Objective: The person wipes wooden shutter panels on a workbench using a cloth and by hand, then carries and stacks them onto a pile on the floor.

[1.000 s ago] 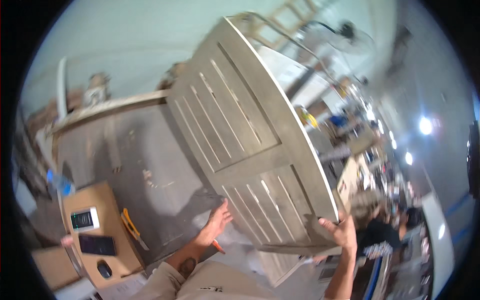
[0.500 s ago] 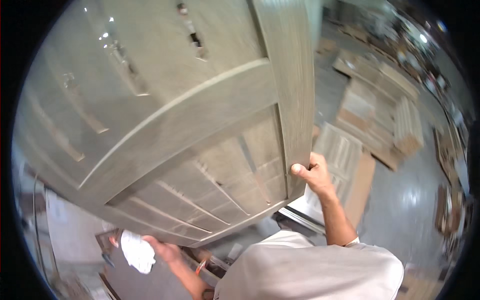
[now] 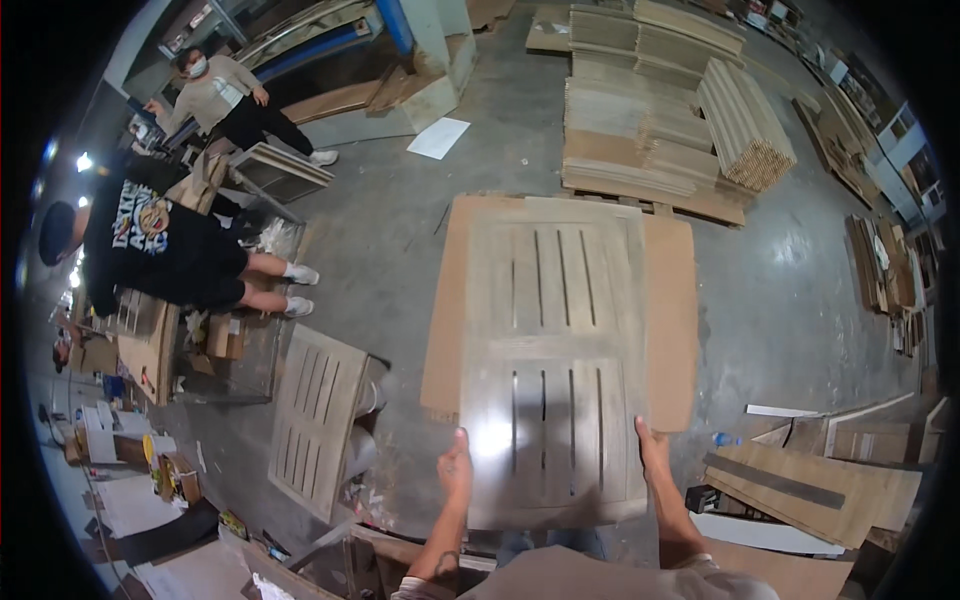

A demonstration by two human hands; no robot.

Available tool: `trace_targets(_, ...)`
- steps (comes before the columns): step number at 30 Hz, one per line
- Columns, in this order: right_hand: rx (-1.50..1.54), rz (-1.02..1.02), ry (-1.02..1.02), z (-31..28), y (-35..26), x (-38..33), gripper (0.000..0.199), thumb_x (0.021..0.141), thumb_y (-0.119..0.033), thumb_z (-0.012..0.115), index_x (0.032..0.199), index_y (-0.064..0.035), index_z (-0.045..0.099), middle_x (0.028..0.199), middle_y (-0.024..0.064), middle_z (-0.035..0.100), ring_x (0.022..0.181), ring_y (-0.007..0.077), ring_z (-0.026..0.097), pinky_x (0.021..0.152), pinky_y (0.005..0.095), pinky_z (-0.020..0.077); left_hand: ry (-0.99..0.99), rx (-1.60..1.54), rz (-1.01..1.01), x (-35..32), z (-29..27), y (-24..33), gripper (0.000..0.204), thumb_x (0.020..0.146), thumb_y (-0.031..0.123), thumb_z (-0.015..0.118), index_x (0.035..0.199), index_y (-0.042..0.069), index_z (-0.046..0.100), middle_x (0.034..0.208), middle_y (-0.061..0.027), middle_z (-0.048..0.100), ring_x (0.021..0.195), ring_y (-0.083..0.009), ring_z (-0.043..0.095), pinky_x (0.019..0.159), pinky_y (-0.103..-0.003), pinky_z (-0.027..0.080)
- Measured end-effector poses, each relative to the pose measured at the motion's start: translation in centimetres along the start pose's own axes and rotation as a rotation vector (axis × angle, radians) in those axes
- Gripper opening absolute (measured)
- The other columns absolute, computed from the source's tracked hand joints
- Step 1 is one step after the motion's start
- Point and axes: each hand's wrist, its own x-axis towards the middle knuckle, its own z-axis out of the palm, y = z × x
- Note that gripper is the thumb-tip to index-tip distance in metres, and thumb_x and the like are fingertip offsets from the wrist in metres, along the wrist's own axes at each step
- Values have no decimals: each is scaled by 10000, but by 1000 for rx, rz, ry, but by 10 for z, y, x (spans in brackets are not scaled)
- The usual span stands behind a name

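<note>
A greyish-brown wooden panel (image 3: 553, 347) with two sets of long slots is held by its two long sides, with its near end close to my body. My left hand (image 3: 455, 468) grips the left edge, thumb up and fingers mostly hidden. On the opposite edge my right hand (image 3: 652, 452) has its thumb on top and its fingers out of sight below. Beneath the panel's far part is a brown cardboard sheet (image 3: 668, 310), which shows at both sides. Whether the panel's far end rests on it or hangs just above, I cannot tell.
A similar slotted panel (image 3: 315, 420) leans at the left. Stacked wooden boards (image 3: 640, 130) sit on a pallet ahead. Loose boards (image 3: 810, 490) lie at near right. A person in black (image 3: 160, 245) stands at a workbench (image 3: 150, 350); another person (image 3: 220, 95) is farther back.
The panel has come down from upright in front of me to a lower, flatter position. My left hand has moved from the lower left to the panel's left edge.
</note>
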Motion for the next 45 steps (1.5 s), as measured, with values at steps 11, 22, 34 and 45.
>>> trace_targets(11, 129, 6, 146, -4, 49, 137, 583, 829, -446, 692, 1009, 107, 652, 1027, 164, 657, 960, 211, 581, 883, 346, 441, -69, 158, 214, 78, 134, 47, 822, 876, 716, 347, 671, -45, 581, 676, -278, 551, 676, -363, 536, 684, -495, 403)
trace_targets(22, -670, -120, 73, 10, 78, 186, 508, 808, -436, 652, 875, 68, 660, 919, 317, 642, 902, 391, 647, 807, 428, 487, -646, 401, 275, 100, 125, 14, 723, 913, 624, 392, 1338, 49, 500, 1344, -205, 503, 1276, -344, 442, 1066, -407, 337)
trace_targets(34, -1040, -265, -672, 115, 205, 68, 245, 759, -249, 584, 900, -89, 705, 973, 200, 671, 895, 352, 645, 811, 393, 518, -576, -423, -384, -35, -55, -252, 337, 935, 400, 555, 907, 74, 634, 832, -40, 655, 711, -125, 620, 579, -257, 480)
trace_targets(45, -1047, -253, -438, 246, 124, -46, 510, 774, -336, 638, 1154, 1, 587, 1126, 254, 606, 1097, 389, 570, 936, 414, 471, -17, -703, -332, -173, -194, -405, 294, 950, 324, 547, 934, 48, 646, 877, -79, 665, 706, -141, 629, 556, -276, 487)
